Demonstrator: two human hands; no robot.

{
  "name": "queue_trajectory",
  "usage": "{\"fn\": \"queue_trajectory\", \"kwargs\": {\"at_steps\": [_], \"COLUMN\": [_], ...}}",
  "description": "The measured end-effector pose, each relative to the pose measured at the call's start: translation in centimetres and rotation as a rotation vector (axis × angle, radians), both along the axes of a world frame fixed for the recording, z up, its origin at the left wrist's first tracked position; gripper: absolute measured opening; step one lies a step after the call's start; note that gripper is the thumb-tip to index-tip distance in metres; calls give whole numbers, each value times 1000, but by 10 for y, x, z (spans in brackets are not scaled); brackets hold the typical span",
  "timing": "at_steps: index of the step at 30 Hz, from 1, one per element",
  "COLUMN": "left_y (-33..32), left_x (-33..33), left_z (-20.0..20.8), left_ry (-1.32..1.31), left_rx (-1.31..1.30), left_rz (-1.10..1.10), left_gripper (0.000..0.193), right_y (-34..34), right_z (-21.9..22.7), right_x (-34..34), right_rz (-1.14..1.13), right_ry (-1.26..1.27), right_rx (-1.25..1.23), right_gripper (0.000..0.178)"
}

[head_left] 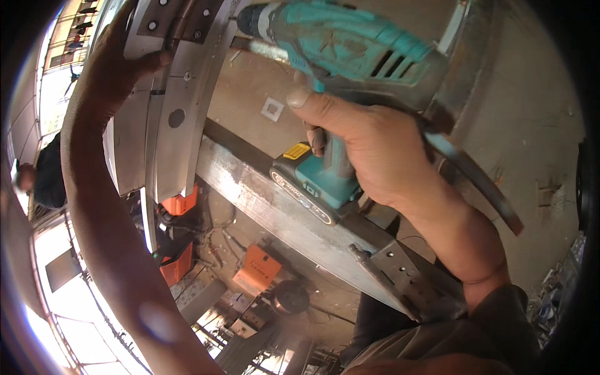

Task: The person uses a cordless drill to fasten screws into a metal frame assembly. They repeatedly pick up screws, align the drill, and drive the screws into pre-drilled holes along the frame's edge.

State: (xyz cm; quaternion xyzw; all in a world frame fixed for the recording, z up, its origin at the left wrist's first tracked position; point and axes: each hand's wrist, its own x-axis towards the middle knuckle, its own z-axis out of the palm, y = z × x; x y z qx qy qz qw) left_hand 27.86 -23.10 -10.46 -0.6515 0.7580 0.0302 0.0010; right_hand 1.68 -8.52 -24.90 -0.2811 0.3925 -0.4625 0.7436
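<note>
Fasteners point(153, 25) already sit in the hinge point(179, 26); remaining drilling is unclear. The right hand point(378, 140) grips the drill point(350, 44); the left hand's point(119, 65) grip is unclear.

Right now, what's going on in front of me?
A person's right hand grips a teal cordless drill by its handle, with the nose pointing left toward a pale metal frame. Whether the tip touches the frame is hard to tell. The left hand is at the frame, its thumb beside a hinge; its fingers are hidden. A metal beam runs below the drill, with an orange box beyond it.
</note>
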Motion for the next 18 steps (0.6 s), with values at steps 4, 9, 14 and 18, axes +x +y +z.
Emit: {"fn": "queue_trajectory", "kwargs": {"at_steps": [4, 9, 14, 18], "left_y": [3, 4, 2, 6], "left_x": [-7, -11, -11, -16], "left_z": [-2, -2, -6, -5], "left_ry": [75, 64, 41, 65], "left_rx": [-33, -49, -137, -87], "left_rz": [-85, -90, -145, -61], "left_gripper": [100, 102, 103, 102], "right_y": [-4, -7, -14, -35], "right_z": [12, 26, 42, 45], "right_x": [0, -18, -31, -31], "right_rz": [-48, -6, -18, -22], "right_ry": [-103, -123, -156, -153], "right_rx": [14, 26, 91, 155], "right_gripper": [27, 31, 28, 21]}}
